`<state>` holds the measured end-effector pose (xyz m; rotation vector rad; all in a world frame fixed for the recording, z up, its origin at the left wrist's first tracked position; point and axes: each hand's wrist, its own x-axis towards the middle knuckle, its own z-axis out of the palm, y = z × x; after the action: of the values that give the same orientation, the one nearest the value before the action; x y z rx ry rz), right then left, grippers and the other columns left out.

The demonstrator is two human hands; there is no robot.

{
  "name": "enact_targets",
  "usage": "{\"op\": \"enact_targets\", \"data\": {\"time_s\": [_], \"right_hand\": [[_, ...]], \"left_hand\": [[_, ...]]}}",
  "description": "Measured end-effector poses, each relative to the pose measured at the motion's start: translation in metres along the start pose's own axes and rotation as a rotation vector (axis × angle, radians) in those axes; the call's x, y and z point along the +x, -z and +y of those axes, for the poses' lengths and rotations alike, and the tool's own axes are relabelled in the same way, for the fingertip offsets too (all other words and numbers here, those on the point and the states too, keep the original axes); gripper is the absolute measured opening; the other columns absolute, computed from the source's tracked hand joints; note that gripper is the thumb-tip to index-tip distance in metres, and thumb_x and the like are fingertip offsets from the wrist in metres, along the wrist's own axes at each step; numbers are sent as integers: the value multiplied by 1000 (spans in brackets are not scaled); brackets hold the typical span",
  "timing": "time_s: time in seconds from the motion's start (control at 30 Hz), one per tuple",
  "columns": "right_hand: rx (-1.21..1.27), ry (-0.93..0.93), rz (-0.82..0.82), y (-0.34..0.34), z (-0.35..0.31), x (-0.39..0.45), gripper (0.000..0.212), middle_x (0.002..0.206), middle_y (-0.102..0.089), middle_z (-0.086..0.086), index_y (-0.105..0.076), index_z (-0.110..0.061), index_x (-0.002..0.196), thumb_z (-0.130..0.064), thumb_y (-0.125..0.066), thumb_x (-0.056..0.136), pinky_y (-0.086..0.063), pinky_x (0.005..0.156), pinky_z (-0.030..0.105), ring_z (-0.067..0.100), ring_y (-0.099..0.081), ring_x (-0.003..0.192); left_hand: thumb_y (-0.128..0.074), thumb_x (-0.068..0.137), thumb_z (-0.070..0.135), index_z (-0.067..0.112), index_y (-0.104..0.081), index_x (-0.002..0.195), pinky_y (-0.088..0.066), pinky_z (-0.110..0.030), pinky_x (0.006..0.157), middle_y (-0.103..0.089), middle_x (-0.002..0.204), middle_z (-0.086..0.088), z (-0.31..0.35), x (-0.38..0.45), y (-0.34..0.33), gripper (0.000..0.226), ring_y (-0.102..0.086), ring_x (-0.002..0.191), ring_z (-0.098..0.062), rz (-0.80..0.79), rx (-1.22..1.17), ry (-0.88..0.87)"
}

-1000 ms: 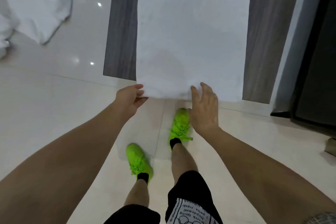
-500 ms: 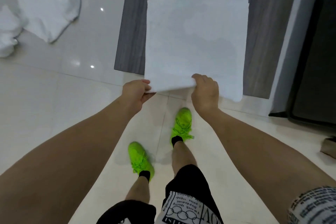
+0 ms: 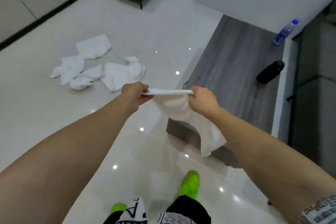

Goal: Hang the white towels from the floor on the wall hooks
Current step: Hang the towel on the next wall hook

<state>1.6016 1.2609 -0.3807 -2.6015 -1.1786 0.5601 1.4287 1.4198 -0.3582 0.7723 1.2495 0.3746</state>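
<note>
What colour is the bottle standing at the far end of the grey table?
Clear with a blue label and blue cap: the bottle, seen in the head view.

Bright, even overhead light; small specular dots on the glossy floor (image 3: 127, 23). Soft shadows. Slight motion blur throughout, wide-angle bending at frame edges.

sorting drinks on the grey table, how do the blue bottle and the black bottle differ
The blue bottle is clear plastic with a blue label and cap; the black bottle is opaque and dark all over. The blue one looks slimmer, the black one stouter. The blue bottle sits farther along the grey table. Both rest near its right edge.
</note>
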Motion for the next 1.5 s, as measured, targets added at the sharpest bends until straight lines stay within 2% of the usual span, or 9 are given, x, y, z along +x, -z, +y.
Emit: {"op": "enact_targets", "data": {"time_s": [0.17,0.37,0.5,0.63,0.77,0.97,1.27,1.37,1.5], "right_hand": [[46,293,57,27,-202,-15,31,66,-51,-3,-50,-19,66,-32,-49,94,-30,51,30,21,-50,64],[88,639,36,17,-465,-55,28,69,-61,1,-61,-15,70,-30,-53,92,-41,53,29,20,-58,68],[27,895,1,-12,-618,-97,25,71,-63,2,-61,-15,70,-26,-51,91,-46,59,31,22,-60,70],[-47,1123,-35,-54,-756,-148,27,65,-54,-4,-50,-22,63,-26,-50,90,-32,51,26,23,-53,67],[-48,1344,-97,-103,-893,-207,24,73,-59,5,-53,-19,66,-22,-51,89,-47,63,34,32,-59,78],[53,1660,-211,-169,-1081,-311,21,67,-57,4,-55,-18,67,-22,-53,87,-41,57,32,32,-59,75],[120,1950,-474,-253,-1287,-508,27,69,-59,-3,-56,-24,66,-27,-52,92,-37,50,26,16,-57,66],[103,2022,-563,-286,-1333,-578,21,76,-63,-3,-64,-25,80,-31,-54,97,-49,56,24,13,-61,69],[121,2077,-578,-325,-1391,-662,19,78,-64,-3,-64,-25,82,-32,-55,98,-48,56,22,13,-62,69]], "left_hand": [[-57,85,-9,-6,-61,97,-61,-37,71,-58,92,-17,103,-59,176,13,-67,71,-28,68,15,-198],[-59,82,8,7,-68,93,-56,-32,64,-63,98,-11,178,-142,411,14,-63,78,-27,503,281,-439],[-59,82,13,19,-70,86,-59,-41,81,-67,98,-7,193,-208,548,13,-62,89,-27,804,376,-535],[-56,81,16,26,-69,97,-54,-37,90,-69,102,-3,190,-276,669,23,-64,98,-27,1078,523,-498],[-54,84,21,24,-68,112,-54,-36,92,-65,117,-8,177,-340,788,32,-62,104,-29,1299,545,-423],[-60,86,26,28,-65,116,-49,-28,88,-62,122,-2,162,-422,956,30,-59,108,-23,1552,521,-251],[-64,91,30,28,-53,133,-46,-35,99,-52,139,2,116,-541,1122,43,-54,122,-21,1711,404,-44],[-63,93,31,26,-52,136,-45,-39,104,-51,141,-1,96,-578,1173,45,-52,125,-22,1738,371,2],[-64,90,42,25,-54,134,-45,-27,91,-58,131,4,79,-619,1256,49,-56,113,-16,1773,372,-94]]}}
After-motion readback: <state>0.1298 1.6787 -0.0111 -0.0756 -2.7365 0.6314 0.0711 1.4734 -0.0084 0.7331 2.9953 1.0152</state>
